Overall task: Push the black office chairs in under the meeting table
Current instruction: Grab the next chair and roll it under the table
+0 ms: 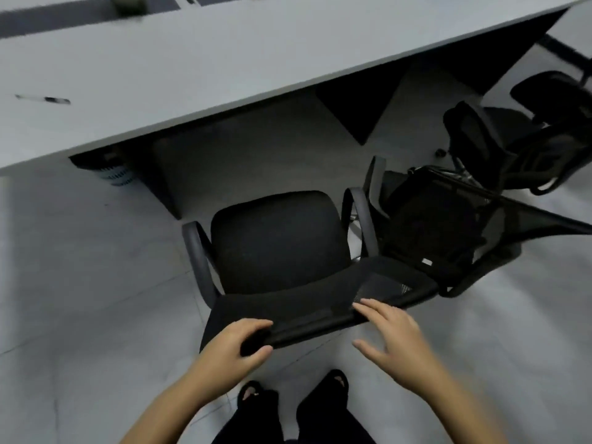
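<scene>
Head view, looking down past both forearms to the floor.

Nearest chair (278,241): black, seat facing the worktop (192,59), front edge of seat just short of the worktop edge, not under it. Grey armrests on both sides. Backrest top rail runs across the lower middle of the view.

Left hand (238,342): closed around the left end of the backrest top rail, fingers over the top, thumb underneath.

Right hand (389,338): fingers spread wide, fingertips touching the right part of the same rail; thumb held away from the rail, gripping nothing.

Second chair (448,225): black mesh, just right of the first, turned at an angle, its armrest close beside the first chair's right armrest; contact between them cannot be told.

Third chair (512,139): black, further right and back, out past the worktop end, well clear of the first.

Worktop: pale grey, long edge running diagonally across the upper view. A pen (43,98) lies on it at the left. A blurred greenish object (128,3) sits at the top edge, possibly a container; contents cannot be told.

Floor (80,299): pale tiles. The person's feet in dark footwear (326,395) stand right behind the nearest chair.
</scene>
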Motion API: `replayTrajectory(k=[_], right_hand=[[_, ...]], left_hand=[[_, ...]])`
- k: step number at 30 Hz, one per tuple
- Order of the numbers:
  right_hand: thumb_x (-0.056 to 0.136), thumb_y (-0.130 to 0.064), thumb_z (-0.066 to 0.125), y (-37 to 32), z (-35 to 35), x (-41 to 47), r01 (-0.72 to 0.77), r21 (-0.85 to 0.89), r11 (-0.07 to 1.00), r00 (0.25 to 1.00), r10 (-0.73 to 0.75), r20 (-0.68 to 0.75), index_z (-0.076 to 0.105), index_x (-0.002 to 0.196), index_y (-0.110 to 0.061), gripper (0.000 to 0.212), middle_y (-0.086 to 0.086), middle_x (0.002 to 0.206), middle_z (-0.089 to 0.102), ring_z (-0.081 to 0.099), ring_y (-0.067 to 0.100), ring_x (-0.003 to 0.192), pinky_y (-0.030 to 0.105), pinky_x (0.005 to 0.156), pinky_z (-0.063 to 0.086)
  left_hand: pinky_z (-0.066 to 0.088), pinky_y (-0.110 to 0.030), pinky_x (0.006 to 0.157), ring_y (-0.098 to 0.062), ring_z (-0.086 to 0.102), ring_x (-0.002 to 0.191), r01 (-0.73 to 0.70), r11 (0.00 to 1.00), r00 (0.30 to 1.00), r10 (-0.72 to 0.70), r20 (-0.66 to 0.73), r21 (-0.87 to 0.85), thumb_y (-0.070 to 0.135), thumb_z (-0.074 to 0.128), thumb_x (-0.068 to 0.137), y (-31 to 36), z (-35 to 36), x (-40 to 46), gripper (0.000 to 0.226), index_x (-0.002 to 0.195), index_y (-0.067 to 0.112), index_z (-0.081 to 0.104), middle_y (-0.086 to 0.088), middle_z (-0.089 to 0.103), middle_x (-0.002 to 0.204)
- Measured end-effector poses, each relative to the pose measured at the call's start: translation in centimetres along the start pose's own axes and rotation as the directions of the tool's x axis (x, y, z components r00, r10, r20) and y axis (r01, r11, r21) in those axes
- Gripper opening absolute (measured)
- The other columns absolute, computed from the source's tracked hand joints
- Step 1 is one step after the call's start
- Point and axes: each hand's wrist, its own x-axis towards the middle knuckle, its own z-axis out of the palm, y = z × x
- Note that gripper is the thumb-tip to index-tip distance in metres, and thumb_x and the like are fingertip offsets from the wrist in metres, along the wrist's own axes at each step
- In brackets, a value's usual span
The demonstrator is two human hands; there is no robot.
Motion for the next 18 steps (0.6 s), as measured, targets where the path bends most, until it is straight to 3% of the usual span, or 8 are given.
replayTrajectory(k=[1,3,5,9,14,16,18], right_hand=[[0.09,-0.046,0.046,0.9,0.0,0.3,0.036,-0.143,0.989,0.999,-0.032,0.03,0.021,0.141,-0.035,0.058,-0.016,0.148,0.025,0.016,0.005,0.139,0.031,0.115,0.006],[0.092,-0.04,0.045,2.0,0.0,1.0,0.075,-0.269,0.96,0.997,-0.063,0.051,0.019,0.142,-0.034,0.057,-0.013,0.151,0.023,0.013,0.008,0.141,0.04,0.116,-0.001],[0.093,-0.033,0.045,3.1,0.0,1.8,0.097,-0.308,0.947,0.995,-0.083,0.059,0.021,0.142,-0.032,0.055,-0.012,0.15,0.027,0.017,0.009,0.14,0.042,0.117,0.001],[0.089,-0.022,0.049,4.9,-0.6,4.3,0.149,-0.325,0.934,0.988,-0.158,0.001,0.04,0.133,-0.031,0.046,-0.012,0.14,0.045,0.037,0.01,0.131,0.032,0.112,0.02],[0.084,-0.006,0.048,5.1,-0.6,6.4,0.226,-0.385,0.895,0.97,-0.241,0.008,0.051,0.127,-0.033,0.05,-0.012,0.131,0.056,0.051,0.013,0.12,0.027,0.094,0.042],[0.076,-0.003,0.059,5.4,-0.4,6.6,0.242,-0.371,0.896,0.964,-0.265,-0.011,0.061,0.116,-0.033,0.051,-0.011,0.118,0.066,0.061,0.014,0.108,0.028,0.082,0.05],[0.062,-0.001,0.071,5.8,-0.3,7.0,0.246,-0.347,0.905,0.964,-0.266,-0.011,0.069,0.101,-0.033,0.051,-0.013,0.101,0.073,0.069,0.013,0.09,0.026,0.067,0.054]], left_hand=[[0.027,-0.01,0.099,0.006,0.04,0.121,0.004,0.997,1.0,-0.003,-0.011,0.073,0.053,0.049,0.083,0.0,0.8,-0.5,0.05,0.129,0.035,0.046,0.024,0.046,0.127],[0.019,-0.021,0.109,-0.001,0.034,0.131,-0.004,0.967,0.999,0.014,-0.04,0.254,0.063,0.034,0.075,-0.6,2.2,-0.9,0.068,0.136,0.032,0.039,0.017,0.042,0.139],[0.022,-0.029,0.112,-0.012,0.035,0.135,0.018,0.928,0.995,0.02,-0.1,0.371,0.047,0.045,0.084,-1.2,3.3,-0.4,0.058,0.137,0.026,0.039,0.007,0.043,0.144],[0.034,-0.036,0.105,-0.024,0.05,0.124,0.115,0.903,0.966,-0.004,-0.259,0.414,0.014,0.057,0.084,-1.2,4.6,1.2,0.045,0.129,0.017,0.051,-0.005,0.056,0.135],[0.027,-0.035,0.109,-0.023,0.042,0.132,0.196,0.866,0.953,-0.058,-0.297,0.461,0.005,0.052,0.085,-1.6,4.8,2.0,0.049,0.132,0.018,0.048,-0.004,0.05,0.14],[0.025,-0.034,0.111,-0.023,0.038,0.135,0.211,0.858,0.953,-0.074,-0.295,0.467,0.004,0.049,0.087,-1.9,4.8,2.1,0.049,0.133,0.019,0.047,-0.004,0.047,0.142],[0.035,-0.035,0.106,-0.023,0.051,0.125,0.189,0.861,0.943,-0.025,-0.332,0.473,-0.002,0.059,0.079,-2.1,4.8,2.1,0.049,0.123,0.02,0.058,-0.004,0.058,0.132]])
